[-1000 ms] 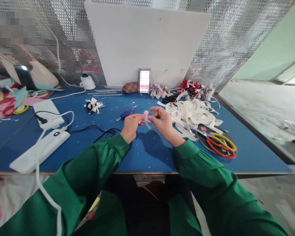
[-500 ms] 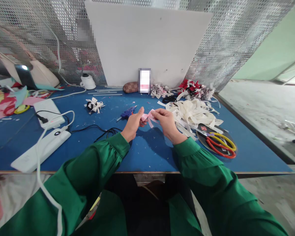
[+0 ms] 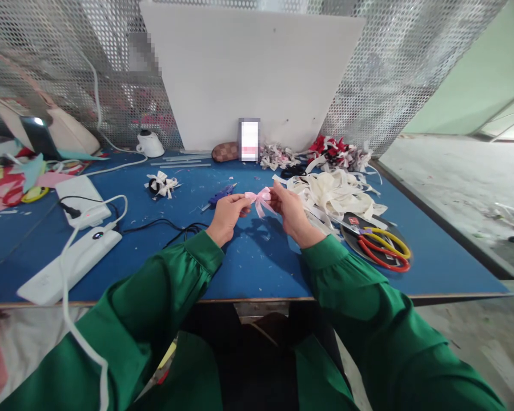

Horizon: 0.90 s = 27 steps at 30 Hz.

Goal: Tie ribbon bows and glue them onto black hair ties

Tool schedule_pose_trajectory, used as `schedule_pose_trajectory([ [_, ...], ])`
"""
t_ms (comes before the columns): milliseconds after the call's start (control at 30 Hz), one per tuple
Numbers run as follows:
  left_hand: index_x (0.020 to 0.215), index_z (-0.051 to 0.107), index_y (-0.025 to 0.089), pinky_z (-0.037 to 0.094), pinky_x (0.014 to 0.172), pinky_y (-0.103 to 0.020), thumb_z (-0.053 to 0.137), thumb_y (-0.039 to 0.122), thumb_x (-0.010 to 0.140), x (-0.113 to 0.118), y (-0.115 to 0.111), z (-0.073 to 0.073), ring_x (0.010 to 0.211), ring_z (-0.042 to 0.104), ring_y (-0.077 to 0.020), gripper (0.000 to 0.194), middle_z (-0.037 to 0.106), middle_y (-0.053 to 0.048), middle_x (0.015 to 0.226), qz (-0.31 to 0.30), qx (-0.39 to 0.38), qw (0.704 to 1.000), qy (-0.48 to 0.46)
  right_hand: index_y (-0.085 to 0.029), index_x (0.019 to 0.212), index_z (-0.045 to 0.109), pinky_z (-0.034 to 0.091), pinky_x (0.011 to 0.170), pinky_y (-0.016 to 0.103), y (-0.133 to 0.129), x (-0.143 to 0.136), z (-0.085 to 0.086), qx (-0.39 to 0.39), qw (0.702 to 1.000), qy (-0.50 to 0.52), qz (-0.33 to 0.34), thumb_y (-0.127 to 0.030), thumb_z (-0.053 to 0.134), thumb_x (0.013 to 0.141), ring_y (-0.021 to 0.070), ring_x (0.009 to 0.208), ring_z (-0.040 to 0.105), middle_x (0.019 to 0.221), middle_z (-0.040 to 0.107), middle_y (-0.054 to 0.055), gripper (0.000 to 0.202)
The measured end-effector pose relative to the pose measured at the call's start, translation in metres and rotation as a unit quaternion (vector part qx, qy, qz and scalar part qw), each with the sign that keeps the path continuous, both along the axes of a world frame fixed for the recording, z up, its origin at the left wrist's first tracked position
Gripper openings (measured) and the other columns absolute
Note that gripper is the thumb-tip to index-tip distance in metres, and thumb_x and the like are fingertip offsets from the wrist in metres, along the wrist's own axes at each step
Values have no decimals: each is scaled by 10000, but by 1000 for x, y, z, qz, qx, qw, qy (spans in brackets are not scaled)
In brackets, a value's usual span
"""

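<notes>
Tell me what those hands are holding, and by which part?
A pink bow, held by its loops: the left hand pinches one side, the right hand the other.

One pink bow [image 3: 261,196], one blue glue gun [image 3: 221,195] — clear sticks [image 3: 186,166], maybe four.

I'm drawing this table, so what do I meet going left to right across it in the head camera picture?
Long white box, white ribbon bunch, left hand, pink bow, right hand, scissors.

The pink bow [image 3: 262,196] looks like smooth, glossy ribbon; the green sleeves [image 3: 360,297] are sheeny cloth. The bench [image 3: 257,279] looks matt, the perforated sheet [image 3: 377,68] shiny metal.
</notes>
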State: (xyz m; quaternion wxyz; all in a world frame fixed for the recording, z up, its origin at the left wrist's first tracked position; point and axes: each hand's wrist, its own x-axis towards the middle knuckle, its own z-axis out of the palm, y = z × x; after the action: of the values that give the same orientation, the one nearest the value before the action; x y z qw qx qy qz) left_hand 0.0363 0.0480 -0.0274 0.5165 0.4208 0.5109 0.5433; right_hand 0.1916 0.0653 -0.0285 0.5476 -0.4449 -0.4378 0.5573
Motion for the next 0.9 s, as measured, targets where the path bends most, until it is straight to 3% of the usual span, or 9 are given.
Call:
schedule_pose_trajectory([
  [133, 661, 704, 148, 409, 567, -256, 757, 572, 677, -1, -1, 4, 577, 565, -129, 428, 644, -47, 644, -7, -22, 999, -36, -196, 681, 651, 424, 609, 275, -3, -1, 0, 28, 1000, -1, 5, -487, 830, 595, 116, 609, 526, 648, 604, -16, 352],
  [233, 686, 717, 149, 411, 559, -261, 669, 730, 713, -2, -1, 4, 580, 568, -134, 584, 650, -64, 661, -10, -25, 998, -52, -201, 701, 671, 441, 653, 283, -3, -1, -1, 35, 999, 3, -5, -439, 807, 603, 121, 650, 540, 678, 616, -17, 291],
  [300, 682, 720, 155, 412, 564, -257, 730, 695, 679, -2, -1, 3, 584, 560, -127, 541, 642, -52, 656, -6, -16, 999, -35, -206, 704, 673, 442, 655, 282, -3, -1, -2, 40, 999, 3, -7, -435, 800, 611, 120, 650, 538, 678, 611, -21, 278],
  [433, 701, 742, 159, 404, 570, -240, 845, 447, 623, 0, 0, 0, 571, 524, -102, 316, 618, -10, 620, 13, 12, 1000, -1, -209, 697, 657, 459, 648, 283, -1, 0, -3, 42, 999, 2, 2, -521, 803, 633, 132, 644, 559, 667, 613, -10, 351],
  [567, 700, 736, 153, 403, 565, -239, 817, 373, 630, 0, 1, -1, 561, 531, -98, 245, 624, -5, 613, 32, 8, 999, -20, -207, 782, 662, 502, 622, 299, 4, 0, -4, -36, 999, 32, -11, -769, 594, 770, 175, 686, 642, 776, 688, 61, 566],
  [633, 688, 727, 149, 405, 565, -236, 805, 363, 632, -1, 1, -1, 559, 535, -96, 235, 625, -6, 619, 29, 5, 999, -31, -199, 817, 669, 516, 612, 298, 7, 1, -6, -71, 996, 57, -9, -801, 541, 790, 173, 680, 659, 815, 706, 78, 616],
  [767, 692, 731, 147, 407, 566, -232, 779, 346, 636, -2, 1, 1, 558, 540, -94, 212, 628, -9, 629, 24, -1, 999, -44, -190, 820, 673, 518, 617, 283, 7, 0, -7, -83, 994, 76, 12, -735, 628, 776, 148, 656, 651, 820, 706, 59, 549],
  [900, 670, 723, 152, 405, 562, -236, 764, 341, 635, -1, 1, 1, 559, 543, -97, 197, 630, -12, 631, 22, -6, 999, -43, -190, 767, 671, 486, 614, 267, 1, -1, -5, -38, 998, 51, 25, -572, 809, 656, 136, 649, 619, 742, 680, 14, 421],
])
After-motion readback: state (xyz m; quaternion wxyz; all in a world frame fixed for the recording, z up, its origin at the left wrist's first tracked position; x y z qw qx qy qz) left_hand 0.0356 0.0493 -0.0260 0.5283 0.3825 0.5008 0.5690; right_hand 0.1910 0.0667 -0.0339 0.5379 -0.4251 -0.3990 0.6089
